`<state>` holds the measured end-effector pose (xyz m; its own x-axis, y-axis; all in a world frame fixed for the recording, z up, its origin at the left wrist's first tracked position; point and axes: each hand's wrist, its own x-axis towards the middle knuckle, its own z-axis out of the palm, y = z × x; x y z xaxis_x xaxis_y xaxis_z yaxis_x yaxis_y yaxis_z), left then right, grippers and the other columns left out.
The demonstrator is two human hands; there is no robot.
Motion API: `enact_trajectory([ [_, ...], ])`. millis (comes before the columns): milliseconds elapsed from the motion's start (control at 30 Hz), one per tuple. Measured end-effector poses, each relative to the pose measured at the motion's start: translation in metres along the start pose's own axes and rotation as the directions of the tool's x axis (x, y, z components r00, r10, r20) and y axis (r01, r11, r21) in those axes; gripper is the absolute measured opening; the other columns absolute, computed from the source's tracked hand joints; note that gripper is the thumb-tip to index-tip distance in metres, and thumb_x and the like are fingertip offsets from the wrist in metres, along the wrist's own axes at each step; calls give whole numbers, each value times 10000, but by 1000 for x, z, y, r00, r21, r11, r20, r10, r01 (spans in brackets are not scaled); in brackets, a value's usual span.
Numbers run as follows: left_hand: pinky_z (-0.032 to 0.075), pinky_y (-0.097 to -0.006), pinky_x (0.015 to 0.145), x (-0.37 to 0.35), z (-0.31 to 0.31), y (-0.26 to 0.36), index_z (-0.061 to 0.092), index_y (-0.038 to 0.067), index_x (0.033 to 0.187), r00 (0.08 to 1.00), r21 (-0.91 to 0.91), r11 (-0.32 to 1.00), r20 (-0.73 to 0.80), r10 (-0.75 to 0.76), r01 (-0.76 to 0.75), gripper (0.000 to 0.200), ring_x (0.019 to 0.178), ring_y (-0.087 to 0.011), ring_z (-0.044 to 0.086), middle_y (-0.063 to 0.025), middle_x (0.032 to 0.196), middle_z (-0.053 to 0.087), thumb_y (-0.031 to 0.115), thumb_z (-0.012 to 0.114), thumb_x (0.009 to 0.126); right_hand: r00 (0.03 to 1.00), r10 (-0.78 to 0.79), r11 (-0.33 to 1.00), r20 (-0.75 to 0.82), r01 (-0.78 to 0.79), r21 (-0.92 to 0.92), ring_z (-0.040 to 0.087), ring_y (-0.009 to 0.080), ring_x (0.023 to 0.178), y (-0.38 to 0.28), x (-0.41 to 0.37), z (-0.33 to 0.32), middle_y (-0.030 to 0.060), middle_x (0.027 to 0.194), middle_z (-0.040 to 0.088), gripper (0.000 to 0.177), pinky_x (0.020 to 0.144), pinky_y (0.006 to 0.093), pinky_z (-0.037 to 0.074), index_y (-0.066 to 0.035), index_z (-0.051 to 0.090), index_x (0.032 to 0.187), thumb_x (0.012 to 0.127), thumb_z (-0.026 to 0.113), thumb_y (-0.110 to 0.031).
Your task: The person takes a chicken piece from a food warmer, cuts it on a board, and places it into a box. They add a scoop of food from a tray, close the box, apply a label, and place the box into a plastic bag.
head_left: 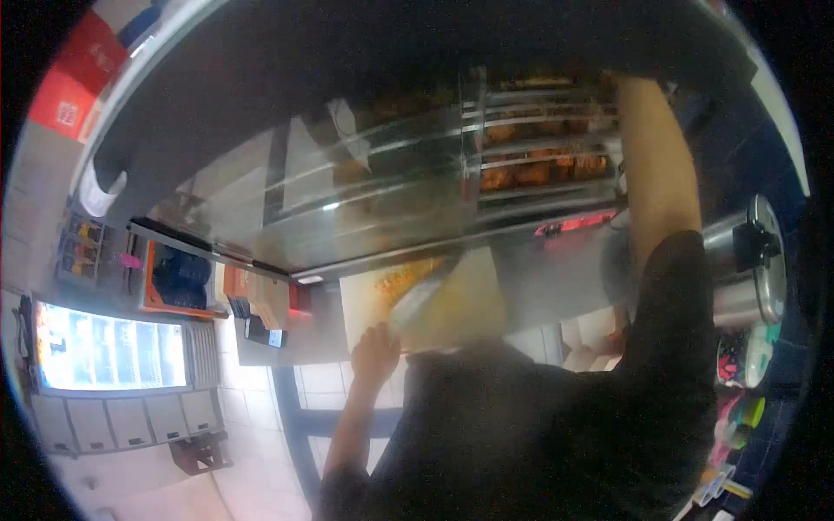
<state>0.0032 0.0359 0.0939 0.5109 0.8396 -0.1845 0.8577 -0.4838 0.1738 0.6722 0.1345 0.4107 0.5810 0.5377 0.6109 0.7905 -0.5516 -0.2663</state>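
My left hand [375, 352] is closed at the near edge of a white cutting board [478, 291]. From it a broad pale blade, seemingly a knife [415, 301], slants up across the board; blur hides its handle. Beside the blade lies a heap of orange-yellow chopped food [404, 278]. My right arm [665, 165] reaches up past the right side of a glass display case [382, 208], and its hand is lost in the dark area at the top. Racks of browned food [543, 171] show inside the case near that arm.
Shiny metal pots [738, 295] stand at the right. On the counter's left part are a phone [263, 333] and brown boxes [252, 291]. An orange crate [178, 278] and a lit fridge [109, 347] are farther left. A pink-red item [573, 224] lies by the case.
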Motion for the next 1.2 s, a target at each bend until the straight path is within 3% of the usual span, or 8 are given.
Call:
enact_trajectory([
  [267,534,-485,803,5,57,-44,574,102,1239,891,-450,833,152,427,-323,373,982,-404,649,-219,1062,655,373,515,990,989,119,935,-89,-82,345,609,301,1122,10,-28,-26,149,1219,650,342,907,403,533,-44,615,1248,959,582,-224],
  [300,527,-477,865,8,63,-40,564,110,1292,843,-347,908,393,367,-233,367,1060,-411,631,-226,1090,668,322,497,1000,987,136,920,-89,-93,380,608,299,1128,16,-33,-27,147,1226,649,348,909,401,533,-45,611,1258,962,582,-224],
  [500,525,-492,850,25,66,-96,547,77,1283,825,-502,821,317,468,-273,422,964,-443,645,-266,1146,628,393,444,1024,997,41,918,-64,-12,396,599,287,1156,39,-97,-33,140,1263,640,378,919,394,534,-50,593,1310,976,586,-227],
  [567,544,-510,778,21,61,-123,542,69,1263,800,-527,756,214,561,-389,396,862,-449,658,-275,1124,605,371,439,1029,760,590,-148,273,-231,962,593,246,1148,-55,-160,-80,130,1262,627,375,899,336,551,-12,556,1329,978,588,-141],
  [733,513,-587,678,27,-15,-127,533,88,1202,889,-424,894,340,306,-146,330,792,-488,648,-303,877,658,352,435,1029,877,462,35,131,-166,986,600,219,1119,-90,-242,-101,149,1207,636,391,956,300,488,49,548,1306,972,600,-150],
  [900,507,-565,713,16,22,-137,552,64,1161,785,-488,794,299,542,-362,363,833,-495,639,-278,851,650,387,485,1010,820,552,212,154,-317,925,578,186,1117,-139,-345,-124,102,1242,612,338,917,269,485,23,561,1286,982,551,-125],
  [1100,510,-588,688,25,4,-159,517,84,1202,834,-454,819,246,494,-351,359,819,-509,633,-310,849,654,380,495,1000,609,505,-184,612,-616,766,634,186,999,-160,-485,-72,71,1137,653,388,830,313,525,-44,596,1226,889,697,-209],
  [1200,512,-588,712,33,34,-194,517,83,1240,837,-329,843,214,505,-425,378,863,-507,629,-315,880,655,376,492,1002,579,567,206,586,-788,580,604,163,949,-180,-538,-18,56,1068,652,377,829,338,508,-43,645,1126,856,694,-302],
])
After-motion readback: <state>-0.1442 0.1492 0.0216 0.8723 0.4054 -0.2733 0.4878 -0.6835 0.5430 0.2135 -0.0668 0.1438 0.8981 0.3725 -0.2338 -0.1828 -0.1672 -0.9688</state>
